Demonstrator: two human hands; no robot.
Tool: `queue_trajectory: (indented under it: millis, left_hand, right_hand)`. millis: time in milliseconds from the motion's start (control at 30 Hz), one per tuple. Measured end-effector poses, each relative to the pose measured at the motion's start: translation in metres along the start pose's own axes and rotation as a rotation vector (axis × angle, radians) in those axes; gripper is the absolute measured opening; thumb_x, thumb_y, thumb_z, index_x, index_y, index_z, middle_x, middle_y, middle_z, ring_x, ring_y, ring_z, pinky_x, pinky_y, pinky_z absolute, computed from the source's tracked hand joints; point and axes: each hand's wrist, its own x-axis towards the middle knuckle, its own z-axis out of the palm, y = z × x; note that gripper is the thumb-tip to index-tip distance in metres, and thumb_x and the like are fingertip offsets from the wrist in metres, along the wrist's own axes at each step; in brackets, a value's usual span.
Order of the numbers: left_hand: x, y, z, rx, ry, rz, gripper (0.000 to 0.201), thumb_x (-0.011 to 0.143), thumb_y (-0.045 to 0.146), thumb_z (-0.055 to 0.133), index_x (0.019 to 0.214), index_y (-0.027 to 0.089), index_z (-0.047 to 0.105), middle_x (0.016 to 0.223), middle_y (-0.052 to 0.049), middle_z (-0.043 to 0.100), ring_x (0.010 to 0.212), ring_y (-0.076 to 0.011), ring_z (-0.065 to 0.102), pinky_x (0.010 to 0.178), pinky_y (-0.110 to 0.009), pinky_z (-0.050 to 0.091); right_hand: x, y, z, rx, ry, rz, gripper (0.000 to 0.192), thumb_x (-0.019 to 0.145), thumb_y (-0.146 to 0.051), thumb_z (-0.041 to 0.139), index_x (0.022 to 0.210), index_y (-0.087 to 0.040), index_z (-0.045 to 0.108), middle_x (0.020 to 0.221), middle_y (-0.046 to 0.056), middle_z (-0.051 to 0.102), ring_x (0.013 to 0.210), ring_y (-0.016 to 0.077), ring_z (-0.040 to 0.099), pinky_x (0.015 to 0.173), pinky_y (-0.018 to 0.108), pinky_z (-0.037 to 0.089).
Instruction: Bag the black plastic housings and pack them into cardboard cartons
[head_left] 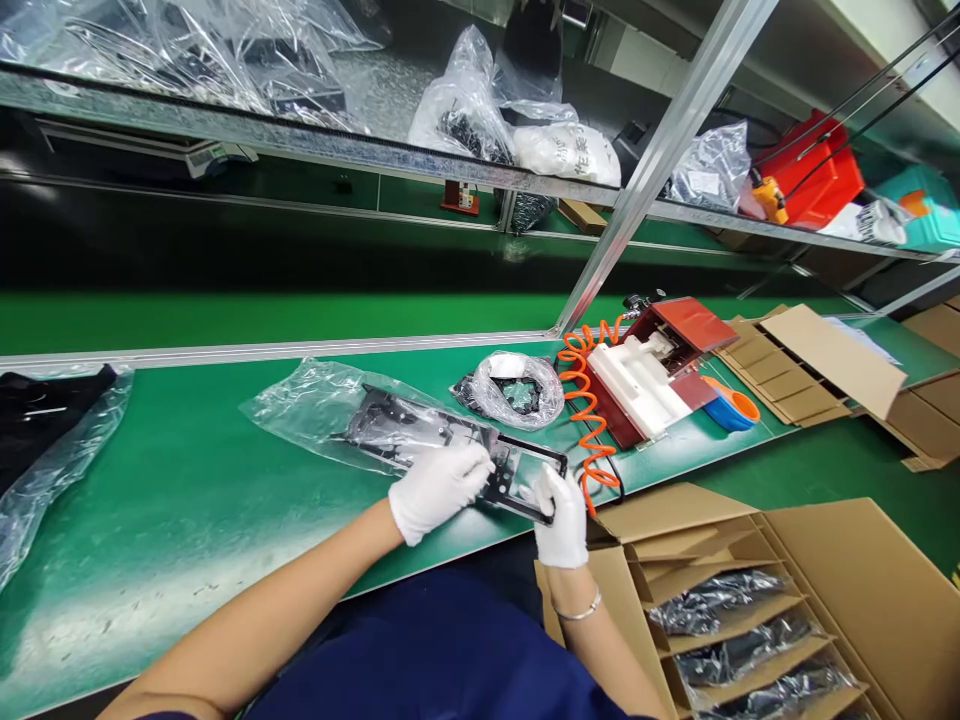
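A black rectangular frame-like part (526, 447) is half inside a clear plastic bag (300, 412) above the green bench. Its right end sticks out of the bag. My right hand (561, 518), in a white glove, is closed around that bare end. Fingers of my gloved left hand (441, 488) are pinched at the bag's mouth, over the middle of the part; what lies right under the fingertips is hidden. Just behind the part sits a ring-shaped bundle in clear wrap (517, 388), with black pieces in it.
Right of the bundle are a coiled orange hose (581, 375), a red and white fixture (637, 375) and a blue and orange tape roll (731, 405). A divided carton (701, 500) holds several bagged parts at lower right. Another bagged black item (52, 420) lies left. A loaded shelf (300, 120) hangs overhead.
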Motion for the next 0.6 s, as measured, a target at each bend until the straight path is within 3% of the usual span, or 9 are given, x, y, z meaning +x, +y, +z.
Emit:
queue_trajectory:
  millis: [100,200,267,333,400,500,600]
  left_hand:
    - [0.0,0.006,0.01,-0.03,-0.035,0.029,0.027,0.093,0.029,0.044,0.069,0.023,0.053,0.063,0.001,0.056,0.061,-0.0154,0.054,0.061,-0.029,0.04]
    - [0.006,0.0,0.002,-0.112,0.073,-0.041,0.024,0.092,0.028,0.043,0.071,0.022,0.053,0.065,0.002,0.057,0.062,-0.0147,0.054,0.063,-0.028,0.041]
    - [0.011,-0.004,-0.007,-0.172,0.179,-0.12,0.022,0.092,0.029,0.042,0.073,0.022,0.052,0.067,0.002,0.057,0.064,-0.0145,0.053,0.065,-0.028,0.041]
    - [0.011,-0.006,-0.011,-0.195,0.209,-0.146,0.022,0.091,0.03,0.042,0.072,0.022,0.05,0.067,0.002,0.057,0.065,-0.0145,0.053,0.066,-0.028,0.041]
    - [0.005,-0.005,-0.005,-0.164,0.126,-0.107,0.024,0.091,0.031,0.042,0.069,0.022,0.049,0.066,0.002,0.055,0.063,-0.0145,0.051,0.065,-0.028,0.04]
    - [-0.008,-0.004,0.011,-0.083,-0.025,-0.047,0.025,0.09,0.028,0.043,0.066,0.022,0.048,0.063,0.003,0.053,0.06,-0.0144,0.049,0.061,-0.028,0.038]
    - [-0.014,-0.007,0.013,-0.108,-0.015,-0.071,0.024,0.089,0.027,0.043,0.066,0.022,0.047,0.062,0.003,0.051,0.059,-0.0144,0.048,0.059,-0.029,0.038]
  right_hand:
    - [0.0,0.018,0.014,0.038,-0.005,-0.01,0.039,0.079,-0.039,0.073,0.068,-0.023,0.039,0.05,-0.012,0.031,0.047,0.0063,0.025,0.055,0.021,0.044]
    - [-0.007,0.034,0.024,-0.003,-0.034,-0.049,0.024,0.083,-0.04,0.07,0.089,-0.022,0.054,0.051,-0.013,0.035,0.046,0.0064,0.028,0.058,0.022,0.047]
    - [-0.01,0.041,0.027,-0.034,-0.071,-0.044,0.038,0.085,-0.041,0.069,0.116,-0.023,0.055,0.053,-0.014,0.037,0.045,0.0061,0.029,0.063,0.026,0.051]
    - [-0.009,0.043,0.03,-0.038,-0.105,-0.03,0.049,0.084,-0.042,0.069,0.126,-0.023,0.052,0.053,-0.015,0.037,0.043,0.0059,0.03,0.064,0.027,0.052]
    - [-0.003,0.044,0.032,-0.028,-0.105,-0.015,0.044,0.083,-0.042,0.07,0.119,-0.022,0.055,0.052,-0.014,0.04,0.044,0.0063,0.033,0.057,0.023,0.047]
    - [0.009,0.045,0.036,0.037,-0.044,0.043,0.032,0.076,-0.042,0.074,0.093,-0.021,0.057,0.058,-0.009,0.048,0.049,0.0073,0.044,0.05,0.021,0.041]
    - [0.01,0.051,0.038,0.09,0.003,0.066,0.034,0.071,-0.038,0.076,0.09,-0.021,0.055,0.066,-0.007,0.053,0.055,0.0082,0.052,0.058,0.022,0.048]
